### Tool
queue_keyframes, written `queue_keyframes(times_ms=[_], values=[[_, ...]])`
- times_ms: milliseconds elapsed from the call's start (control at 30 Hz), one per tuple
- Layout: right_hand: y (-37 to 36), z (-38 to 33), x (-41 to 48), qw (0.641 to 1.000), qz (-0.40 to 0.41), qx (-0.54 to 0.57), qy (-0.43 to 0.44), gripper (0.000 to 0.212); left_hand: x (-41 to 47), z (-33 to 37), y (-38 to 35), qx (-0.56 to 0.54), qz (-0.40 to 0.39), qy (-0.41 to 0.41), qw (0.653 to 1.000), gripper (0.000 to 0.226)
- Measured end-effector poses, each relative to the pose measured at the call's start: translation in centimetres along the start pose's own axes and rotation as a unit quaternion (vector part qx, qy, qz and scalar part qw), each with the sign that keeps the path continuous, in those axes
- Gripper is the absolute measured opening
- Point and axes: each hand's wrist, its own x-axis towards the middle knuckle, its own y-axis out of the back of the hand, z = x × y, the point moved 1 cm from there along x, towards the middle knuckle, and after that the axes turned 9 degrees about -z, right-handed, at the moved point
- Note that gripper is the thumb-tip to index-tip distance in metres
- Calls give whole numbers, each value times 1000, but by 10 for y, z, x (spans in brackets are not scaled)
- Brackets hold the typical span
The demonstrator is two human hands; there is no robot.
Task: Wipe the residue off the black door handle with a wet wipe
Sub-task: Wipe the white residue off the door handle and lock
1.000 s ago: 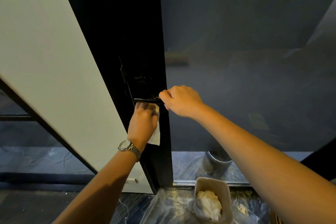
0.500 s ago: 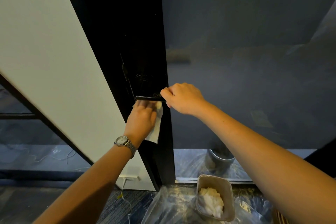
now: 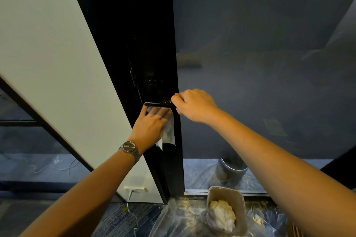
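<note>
The black door handle juts out level from the edge of a black door. My left hand, a watch on its wrist, holds a white wet wipe up against the underside of the handle, and the wipe's loose end hangs down below the palm. My right hand grips the right end of the handle with curled fingers. The part of the handle under my right hand is hidden.
A white wall panel stands to the left and dark glass to the right. On the floor below sit a small bin with crumpled white wipes, clear plastic sheeting and a metal pot behind the glass.
My left hand with the wipe has slid a little left and up along the underside of the handle. My right hand keeps its grip on the handle's end.
</note>
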Motion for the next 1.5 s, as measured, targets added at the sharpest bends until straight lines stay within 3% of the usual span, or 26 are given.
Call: queue_keyframes(times_ms=[100, 233, 367, 533, 700, 833, 1033, 1200, 1333, 1500], values=[[0, 0, 0, 1000, 1, 1, 0, 47, 1, 12, 3, -14, 15, 47, 999, 52], [1, -1, -1, 1000, 7, -2, 0, 48, 0, 8, -7, 44, 21, -25, 998, 57], [0, 0, 0, 1000, 3, -5, -7, 49, -3, 2, -8, -12, 49, 59, 997, 49], [0, -1, -1, 1000, 4, 0, -4, 47, 3, 6, -14, 61, 27, -31, 997, 57], [0, -1, 1, 1000, 3, 3, -4, 49, 6, 12, -7, -32, 56, 70, 995, 55], [1, -2, -1, 1000, 7, 12, -6, 50, 9, 4, -11, 18, 62, -7, 998, 52], [1, -3, -3, 1000, 3, 3, -9, 48, 1, 18, -4, -128, 71, 109, 983, 41], [2, -4, -3, 1000, 1, 1, -7, 49, 6, -12, -1, -1, 89, -1, 996, 51], [2, -3, -2, 1000, 5, 1, -4, 50, 3, -4, 2, -68, 85, 73, 991, 43], [0, -3, -1, 1000, 8, 2, -6, 50, 9, 4, -3, -27, 50, -4, 998, 50]])
